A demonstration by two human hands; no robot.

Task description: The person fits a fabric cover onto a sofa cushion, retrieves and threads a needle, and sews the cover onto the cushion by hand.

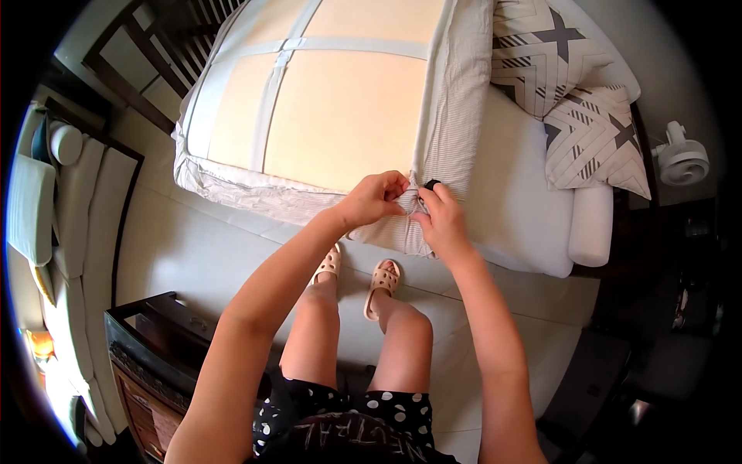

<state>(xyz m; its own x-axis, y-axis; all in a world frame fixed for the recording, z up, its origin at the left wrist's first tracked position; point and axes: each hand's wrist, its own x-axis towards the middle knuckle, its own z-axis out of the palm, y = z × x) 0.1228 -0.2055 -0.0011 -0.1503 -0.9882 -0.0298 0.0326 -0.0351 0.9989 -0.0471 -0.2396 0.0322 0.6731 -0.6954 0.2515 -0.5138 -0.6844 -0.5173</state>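
A cushion [348,116] lies with its tan underside up, crossed by pale straps [272,93]. Gathered around its edges is a thin-striped fabric cover [456,100]. Both my hands meet at its near right corner. The fingers of my left hand [375,199] are closed in a pinch on a thin white cord [417,206] at the gathered edge. My right hand [444,220] pinches the same cord from the other side, thumb towards the left hand. A small black piece [433,185] shows at its fingertips; its kind is unclear.
Patterned pillows [591,135] and a white bolster [591,224] rest on the sofa seat [510,178] at right. A white fan [682,161] is beyond. A dark wooden cabinet [154,348] stands at lower left, another sofa [77,209] at far left.
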